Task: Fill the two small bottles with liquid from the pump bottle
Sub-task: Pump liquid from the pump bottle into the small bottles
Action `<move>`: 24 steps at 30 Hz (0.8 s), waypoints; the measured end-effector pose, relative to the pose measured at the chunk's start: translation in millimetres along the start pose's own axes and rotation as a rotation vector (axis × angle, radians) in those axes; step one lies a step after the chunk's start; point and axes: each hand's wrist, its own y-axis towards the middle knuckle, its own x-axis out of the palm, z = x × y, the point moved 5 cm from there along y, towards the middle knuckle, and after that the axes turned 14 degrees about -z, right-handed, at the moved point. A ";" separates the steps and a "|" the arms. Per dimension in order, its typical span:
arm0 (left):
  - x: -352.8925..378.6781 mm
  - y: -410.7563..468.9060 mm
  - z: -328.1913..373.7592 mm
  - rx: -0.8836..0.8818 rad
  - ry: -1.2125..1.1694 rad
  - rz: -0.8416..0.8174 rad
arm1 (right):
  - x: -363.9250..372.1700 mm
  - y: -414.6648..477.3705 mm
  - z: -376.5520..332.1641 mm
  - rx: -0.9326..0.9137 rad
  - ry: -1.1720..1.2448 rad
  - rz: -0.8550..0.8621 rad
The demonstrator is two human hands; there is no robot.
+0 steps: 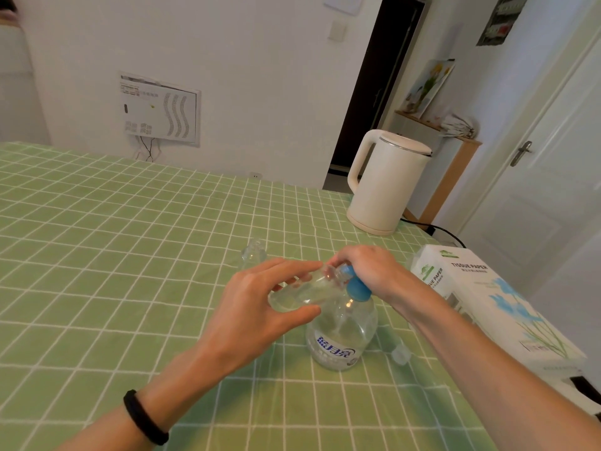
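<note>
Left hand (257, 307): grip clamped on a small bottle (302, 294), thumb on the near side and fingers on the far side. The bottle is clear, lies nearly level, and projects from the grip toward 3 o'clock. Its mouth meets the nozzle of the pump head (356, 286).

Right hand (367, 271): grip closed down over the blue pump head, fingers curled round its top.

The pump bottle (341, 333) stands upright on the surface (130, 222), directly below both hands.

The second small bottle (254, 255) stands upright at 11 o'clock from the pump bottle, just beyond the left hand and untouched.

A kettle (387, 183) stands at 1 o'clock. A tissue box (487, 297) lies at 3 o'clock.
</note>
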 end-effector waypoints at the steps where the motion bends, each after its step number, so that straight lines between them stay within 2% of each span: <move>1: 0.2 -0.1 -0.1 -0.001 -0.003 -0.003 | -0.2 -0.4 -0.1 0.000 -0.007 0.006; 9: -2.1 0.9 4.3 0.018 -0.007 0.008 | -8.8 -5.2 -6.1 0.083 -0.011 -0.011; 17: 0.3 0.5 0.5 0.001 0.013 -0.004 | -1.0 1.1 -3.5 -0.077 -0.138 -0.019; 24: 1.3 -0.4 3.3 0.006 -0.021 0.021 | -8.6 -5.7 -7.7 -0.014 -0.085 -0.024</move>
